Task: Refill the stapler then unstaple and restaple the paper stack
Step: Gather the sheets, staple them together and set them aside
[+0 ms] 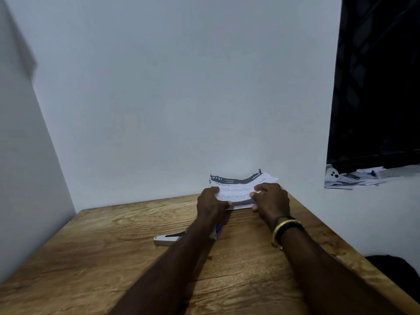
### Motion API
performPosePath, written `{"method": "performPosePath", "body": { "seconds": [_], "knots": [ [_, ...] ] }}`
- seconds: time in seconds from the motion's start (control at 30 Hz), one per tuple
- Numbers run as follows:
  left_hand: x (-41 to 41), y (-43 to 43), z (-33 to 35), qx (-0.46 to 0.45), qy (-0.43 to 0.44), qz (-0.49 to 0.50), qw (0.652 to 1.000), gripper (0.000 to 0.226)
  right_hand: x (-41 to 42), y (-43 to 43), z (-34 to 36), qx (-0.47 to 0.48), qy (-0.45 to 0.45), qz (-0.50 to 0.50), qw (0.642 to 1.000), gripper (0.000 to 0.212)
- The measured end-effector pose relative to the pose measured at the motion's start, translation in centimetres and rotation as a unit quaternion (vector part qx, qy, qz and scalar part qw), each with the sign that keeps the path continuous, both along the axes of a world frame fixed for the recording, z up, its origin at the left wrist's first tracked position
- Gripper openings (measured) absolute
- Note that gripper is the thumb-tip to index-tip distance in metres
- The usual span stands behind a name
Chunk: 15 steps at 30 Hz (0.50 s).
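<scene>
Wood-grain surface (113, 258) lay under a paper stack (236, 185) that was held up near the far edge, close to the wall (181, 87). Whether its lower edge touched the wood could not be told. The stack was gripped at both sides. The left hand (210, 202) was curled round the left edge with the thumb laid over the print. The right hand (271, 201) was closed on the right edge, its fingers (256, 194) pinched onto the sheets. The top sheets were bowed and the upper corners fanned apart.

Several risks were judged. The sheets could be torn if a staple were pulled by nail while the stack was bent, since the paper looked creased already. A fingertip could be pricked by a raised staple leg. The pages could be restapled out of line if the fanned corners were not squared first. The stapler (166, 239) lay on the surface beneath the left forearm (181, 258), where it could be knocked or dragged if that arm were drawn back. A small blue thing (218, 228) beside it could be swept along as well.

Much was hidden. No staple could be made out, so the stapled corner was not known. The stapler's middle was covered by the forearm, and whether it was loaded or closed could not be told. The blue thing was mostly covered and blurred. It may have been a staple box, though that was not settled. The print was too soft to be read, and the lower fingers of both hands were covered by the paper.
</scene>
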<state>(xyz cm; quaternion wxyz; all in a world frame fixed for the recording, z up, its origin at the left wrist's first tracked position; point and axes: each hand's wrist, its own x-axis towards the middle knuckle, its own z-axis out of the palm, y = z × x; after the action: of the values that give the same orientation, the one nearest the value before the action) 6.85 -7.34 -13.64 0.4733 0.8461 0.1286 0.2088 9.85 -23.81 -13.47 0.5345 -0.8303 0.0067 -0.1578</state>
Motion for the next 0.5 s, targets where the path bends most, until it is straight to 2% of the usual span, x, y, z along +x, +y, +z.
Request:
{"method": "performPosePath", "body": {
  "seconds": [0.13, 0.23, 0.33, 0.43, 0.5],
  "knots": [
    [0.7, -0.4, 0.1, 0.048, 0.049, -0.011, 0.998, 0.074, 1.3, -0.7, -0.6, -0.020, 0.041, 0.009, 0.999, 0.024],
    [1.2, -0.3, 0.0, 0.096, 0.079, 0.001, 0.992, 0.073, 2.2, -0.9, -1.1, -0.069, 0.055, 0.002, 0.996, 0.023],
    [1.7, -0.4, -0.1, 0.132, 0.108, 0.010, 0.985, 0.064, 2.8, -0.8, -1.1, -0.113, 0.056, -0.016, 0.992, 0.019],
    [2.0, -0.7, 0.0, 0.176, 0.139, 0.017, 0.974, 0.053, 3.0, -0.4, -1.1, -0.180, 0.080, -0.019, 0.980, 0.028],
    [2.1, -0.9, -0.1, 0.205, 0.161, 0.019, 0.965, 0.047, 3.0, -0.1, -1.1, -0.217, 0.080, -0.027, 0.973, 0.027]
  ]
}}
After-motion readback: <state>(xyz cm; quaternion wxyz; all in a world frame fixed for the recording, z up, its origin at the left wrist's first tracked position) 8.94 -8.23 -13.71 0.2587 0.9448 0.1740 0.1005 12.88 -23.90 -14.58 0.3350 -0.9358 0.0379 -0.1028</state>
